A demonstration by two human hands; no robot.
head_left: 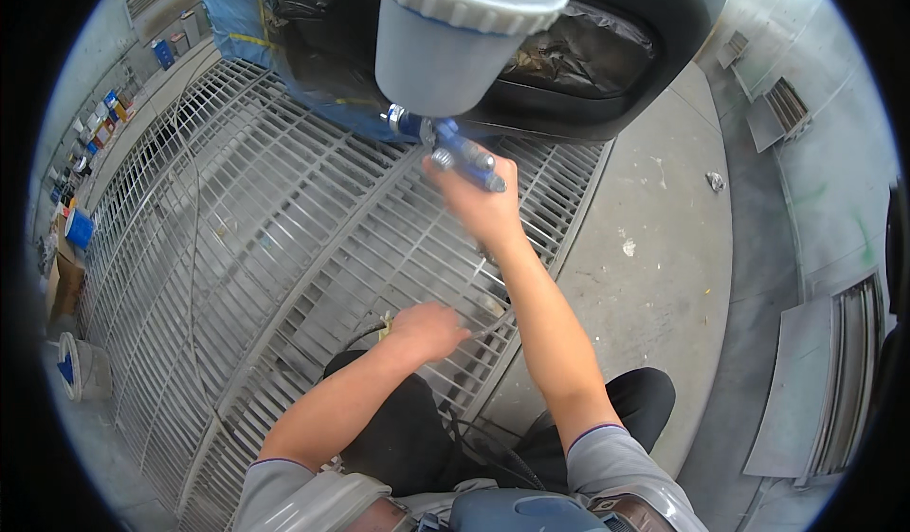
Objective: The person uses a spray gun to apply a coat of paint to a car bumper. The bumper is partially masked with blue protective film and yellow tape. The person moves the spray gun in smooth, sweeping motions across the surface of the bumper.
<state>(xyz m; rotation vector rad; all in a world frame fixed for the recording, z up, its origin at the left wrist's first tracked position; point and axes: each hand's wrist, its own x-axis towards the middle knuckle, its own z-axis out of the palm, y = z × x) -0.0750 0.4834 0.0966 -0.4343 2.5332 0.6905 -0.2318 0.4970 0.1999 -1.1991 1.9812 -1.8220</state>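
Observation:
A blue spray gun (455, 148) with a large grey lidded cup (436, 63) on top is held upright in my right hand (483, 191), just before a dark car body part (607, 67) with crumpled dark plastic in its opening. Blue plastic sheeting (237, 20) with yellow tape covers the part's left side. Lower down, my left hand (422, 333) is closed around a braided hose (365, 331) that passes near my knees.
A metal floor grate (256, 210) lies below, with a thin cord across it. Along the left wall stand cans, bottles, a blue bucket (78, 229), cardboard and a white bucket (90, 366). Bare concrete (645, 266) and louvred wall vents (777, 115) are on the right.

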